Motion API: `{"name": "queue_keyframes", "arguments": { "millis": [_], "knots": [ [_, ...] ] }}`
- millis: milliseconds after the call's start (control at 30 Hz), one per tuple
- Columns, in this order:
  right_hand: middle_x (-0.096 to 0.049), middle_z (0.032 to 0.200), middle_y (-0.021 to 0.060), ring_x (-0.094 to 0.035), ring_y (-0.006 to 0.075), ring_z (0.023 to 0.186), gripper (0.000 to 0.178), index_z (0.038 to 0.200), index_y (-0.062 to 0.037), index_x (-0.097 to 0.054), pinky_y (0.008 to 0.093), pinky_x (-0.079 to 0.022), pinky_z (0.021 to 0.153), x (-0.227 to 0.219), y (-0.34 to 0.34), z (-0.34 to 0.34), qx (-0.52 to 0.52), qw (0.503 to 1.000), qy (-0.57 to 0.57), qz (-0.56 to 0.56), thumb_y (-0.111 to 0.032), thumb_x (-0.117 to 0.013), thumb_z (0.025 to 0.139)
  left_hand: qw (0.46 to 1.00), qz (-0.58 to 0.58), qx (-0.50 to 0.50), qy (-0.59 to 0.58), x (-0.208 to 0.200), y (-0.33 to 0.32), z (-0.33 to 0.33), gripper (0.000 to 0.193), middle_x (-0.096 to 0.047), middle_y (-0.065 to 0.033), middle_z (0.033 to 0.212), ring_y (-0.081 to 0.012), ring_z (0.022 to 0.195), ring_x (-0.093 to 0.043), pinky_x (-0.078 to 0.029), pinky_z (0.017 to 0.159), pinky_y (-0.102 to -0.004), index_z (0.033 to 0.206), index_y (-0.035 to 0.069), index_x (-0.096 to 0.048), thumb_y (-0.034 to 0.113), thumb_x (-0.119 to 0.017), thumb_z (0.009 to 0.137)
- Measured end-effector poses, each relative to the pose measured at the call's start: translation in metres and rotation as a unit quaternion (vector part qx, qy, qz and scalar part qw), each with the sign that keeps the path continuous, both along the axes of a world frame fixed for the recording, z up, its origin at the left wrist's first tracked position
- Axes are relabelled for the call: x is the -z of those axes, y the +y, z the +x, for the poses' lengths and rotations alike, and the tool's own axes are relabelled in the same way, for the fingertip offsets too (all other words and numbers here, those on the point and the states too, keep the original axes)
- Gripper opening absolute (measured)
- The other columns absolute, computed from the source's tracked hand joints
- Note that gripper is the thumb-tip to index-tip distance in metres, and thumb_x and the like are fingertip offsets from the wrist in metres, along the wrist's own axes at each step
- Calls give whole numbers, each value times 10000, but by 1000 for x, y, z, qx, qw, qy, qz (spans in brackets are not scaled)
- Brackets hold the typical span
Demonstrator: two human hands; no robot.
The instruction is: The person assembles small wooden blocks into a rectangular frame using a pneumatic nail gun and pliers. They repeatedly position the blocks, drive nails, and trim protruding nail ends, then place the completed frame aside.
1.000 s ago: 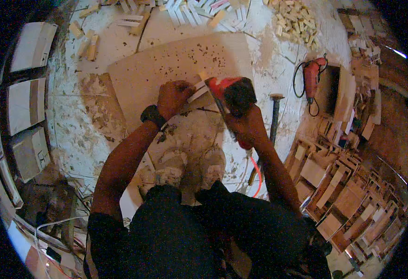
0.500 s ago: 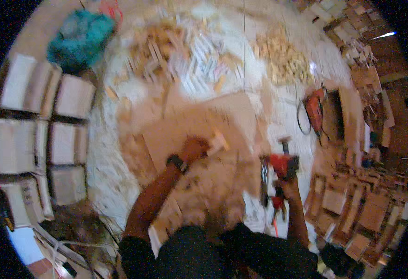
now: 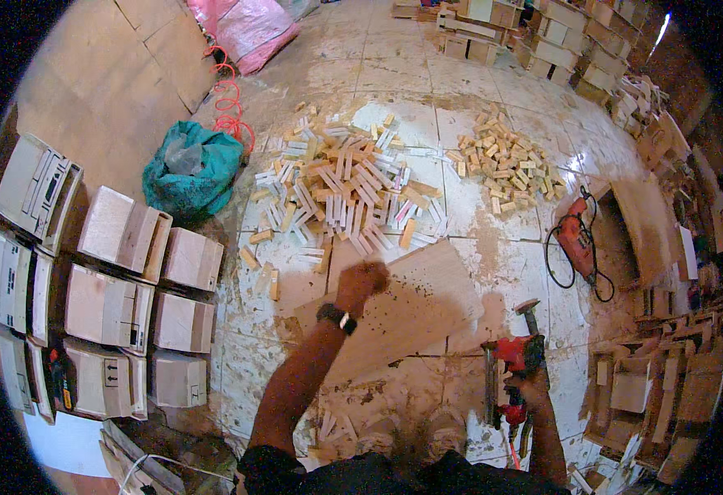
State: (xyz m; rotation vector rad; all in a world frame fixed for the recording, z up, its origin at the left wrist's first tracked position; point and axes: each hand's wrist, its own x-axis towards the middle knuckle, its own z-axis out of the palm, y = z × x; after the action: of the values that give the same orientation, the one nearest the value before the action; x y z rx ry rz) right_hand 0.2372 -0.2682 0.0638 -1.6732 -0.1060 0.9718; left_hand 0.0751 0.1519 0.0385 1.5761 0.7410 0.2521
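My left hand [image 3: 365, 282], with a dark watch on the wrist, is closed above a flat wooden board [image 3: 427, 309] on the floor. Its fingers are curled and blurred, so whatever they hold is hidden. Small dark bits are scattered over the board near that hand. On the right, my right hand [image 3: 528, 388] grips a red and black nail gun [image 3: 516, 355], which hangs beside the board's lower right corner. A hammer [image 3: 527, 306] shows its head just above the nail gun; whether the same hand holds it I cannot tell.
Beyond the board lies a heap of wooden blocks [image 3: 345, 186], with a smaller pile of short blocks [image 3: 510, 165] to its right. A red corded power tool [image 3: 576, 239] rests farther right. Wooden boxes [image 3: 105, 305] line the left, near a green sack [image 3: 192, 169].
The view has tilted, showing more of the far floor. A pale wooden piece seen by my left hand no longer shows there. The nail gun remains in my right hand.
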Motion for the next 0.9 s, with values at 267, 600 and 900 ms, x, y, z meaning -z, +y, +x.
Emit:
{"name": "queue_keyframes", "arguments": {
  "millis": [267,600,900],
  "knots": [
    [-615,795,31,-590,147,652,206,917,-55,-603,287,-505,558,37,-4,35,-100,976,182,-65,-113,-648,725,985,52,-161,44,111,-54,-132,269,-646,-98,867,-173,673,-614,-516,617,-288,1033,-11,-601,146,-640,818],
    [-622,767,37,-591,173,596,276,966,-45,-588,323,-526,569,60,-3,45,-74,951,299,-28,-122,-678,717,863,365,-270,221,97,41,-225,268,-658,-140,886,-261,756,-642,-511,687,-348,965,13,-632,187,-663,764],
    [-611,1053,54,-603,205,911,446,1171,-31,-522,342,-495,813,56,5,36,-87,982,169,18,-48,-663,748,859,350,-269,260,101,85,-201,348,-624,-198,902,-354,852,-581,-477,776,-429,980,1,-598,242,-662,736]
  ]
}}
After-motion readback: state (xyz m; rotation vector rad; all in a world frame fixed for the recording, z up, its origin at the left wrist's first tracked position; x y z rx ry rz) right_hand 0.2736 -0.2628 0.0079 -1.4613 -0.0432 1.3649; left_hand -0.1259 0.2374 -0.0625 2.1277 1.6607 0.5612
